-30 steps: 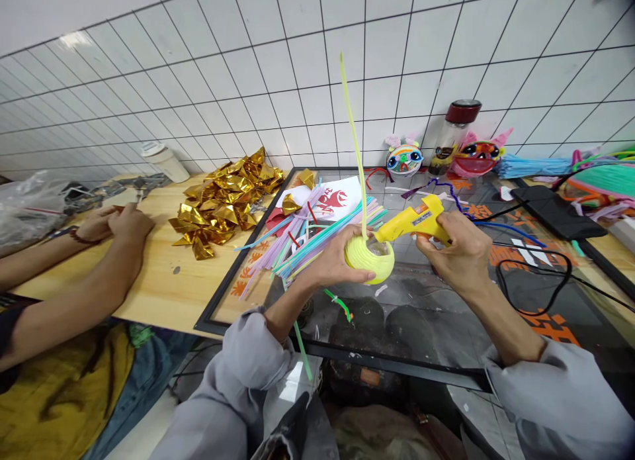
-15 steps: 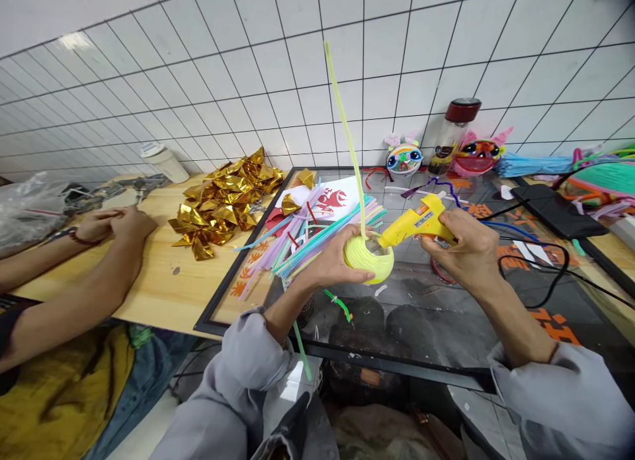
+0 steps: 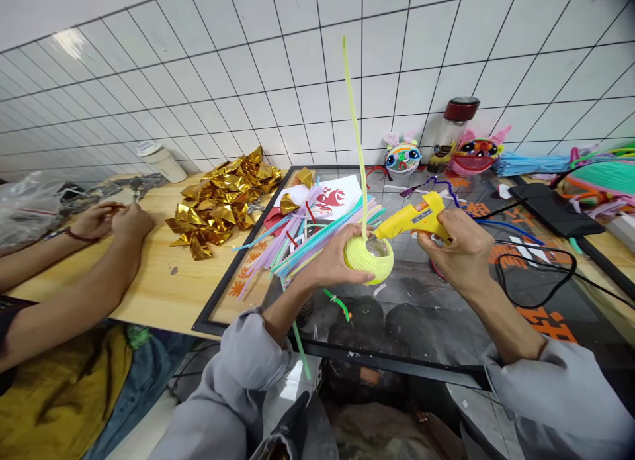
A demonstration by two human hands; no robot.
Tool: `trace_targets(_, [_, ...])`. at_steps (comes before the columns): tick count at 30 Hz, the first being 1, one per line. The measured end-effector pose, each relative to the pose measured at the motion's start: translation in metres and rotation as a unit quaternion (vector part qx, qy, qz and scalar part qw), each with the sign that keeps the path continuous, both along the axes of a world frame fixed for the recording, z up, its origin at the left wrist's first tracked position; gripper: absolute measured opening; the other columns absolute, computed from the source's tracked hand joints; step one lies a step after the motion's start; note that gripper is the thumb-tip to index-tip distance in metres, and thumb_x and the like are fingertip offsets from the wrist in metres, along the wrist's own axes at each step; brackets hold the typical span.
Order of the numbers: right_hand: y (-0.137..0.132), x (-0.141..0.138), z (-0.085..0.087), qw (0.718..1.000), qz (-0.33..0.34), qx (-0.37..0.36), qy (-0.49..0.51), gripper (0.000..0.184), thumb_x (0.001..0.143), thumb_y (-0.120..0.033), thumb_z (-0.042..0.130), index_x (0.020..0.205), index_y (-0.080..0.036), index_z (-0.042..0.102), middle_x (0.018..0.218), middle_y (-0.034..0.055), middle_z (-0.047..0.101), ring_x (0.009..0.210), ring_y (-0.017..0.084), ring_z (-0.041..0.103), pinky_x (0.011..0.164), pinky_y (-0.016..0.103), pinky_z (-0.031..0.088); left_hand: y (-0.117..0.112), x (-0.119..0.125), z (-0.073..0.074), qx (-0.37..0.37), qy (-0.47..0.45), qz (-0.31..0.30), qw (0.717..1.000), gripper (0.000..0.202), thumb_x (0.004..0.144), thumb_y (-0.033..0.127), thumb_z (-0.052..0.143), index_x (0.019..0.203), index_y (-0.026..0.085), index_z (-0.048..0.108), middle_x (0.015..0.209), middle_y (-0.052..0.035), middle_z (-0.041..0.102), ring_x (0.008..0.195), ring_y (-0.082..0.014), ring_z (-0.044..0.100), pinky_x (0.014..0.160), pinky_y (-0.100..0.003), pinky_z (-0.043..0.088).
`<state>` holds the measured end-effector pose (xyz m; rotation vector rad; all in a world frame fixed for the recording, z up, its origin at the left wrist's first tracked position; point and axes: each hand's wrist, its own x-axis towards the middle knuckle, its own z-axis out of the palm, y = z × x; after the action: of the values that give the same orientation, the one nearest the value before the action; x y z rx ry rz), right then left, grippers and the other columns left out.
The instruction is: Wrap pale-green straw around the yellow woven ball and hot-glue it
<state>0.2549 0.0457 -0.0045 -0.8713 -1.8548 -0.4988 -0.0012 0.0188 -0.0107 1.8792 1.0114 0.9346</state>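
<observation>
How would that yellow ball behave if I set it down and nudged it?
The yellow ball would probably roll, given its rounded sides. It is likely light for its size, since its open top suggests a hollow inside. The long, thin strip rising from it should flex, though it stands unsupported.

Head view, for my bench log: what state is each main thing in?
Yellow ball: held, open-topped
Yellow strip: nearly upright
Glue gun: held, nozzle at ball's rim
Clear bottle: capped, upright
White cup: lidded
Gold foil: heaped
Pastel strips: loosely bunched
Black device: lying flat
</observation>
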Motion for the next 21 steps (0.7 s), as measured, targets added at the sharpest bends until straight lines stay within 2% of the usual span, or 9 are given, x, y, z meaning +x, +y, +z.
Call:
trace_targets(9, [-0.001, 0.002, 0.001, 0.999, 0.007, -0.036, -0.003, 0.011, 0.081, -0.016, 0.066, 0.084, -0.023, 0.058, 0.077, 0.0041, 0.069, 0.064, 0.019, 0.063, 0.055, 0.031, 0.046, 0.001, 0.000, 0.001, -0.007, -0.011, -0.006, 1.000, 0.076, 0.059, 0.035, 0.087, 0.125, 0.015, 0.054, 0.135, -0.0151, 0.058, 0.128, -0.0335, 0.057, 0.111, -0.046, 0.045])
trace_targets(14, [0.001, 0.006, 0.002, 0.999, 0.019, -0.042, -0.015, 0.010, 0.081, -0.017, 0.066, 0.084, -0.023, 0.059, 0.074, 0.0029, 0.068, 0.062, 0.018, 0.062, 0.054, 0.030, 0.046, 0.002, -0.001, -0.001, 0.004, -0.023, -0.008, 1.000, 0.073, 0.060, 0.033, 0.088, 0.124, 0.017, 0.057, 0.134, -0.0132, 0.061, 0.133, -0.0343, 0.055, 0.114, -0.047, 0.043])
trace_targets(21, [0.001, 0.011, 0.006, 0.997, 0.048, -0.051, -0.016, 0.006, 0.086, -0.020, 0.063, 0.083, -0.023, 0.058, 0.075, 0.0032, 0.067, 0.063, 0.018, 0.062, 0.056, 0.030, 0.047, 0.002, -0.001, -0.001, -0.006, -0.037, -0.010, 0.999, 0.073, 0.060, 0.032, 0.088, 0.124, 0.016, 0.058, 0.135, -0.0151, 0.061, 0.134, -0.0357, 0.055, 0.115, -0.049, 0.042])
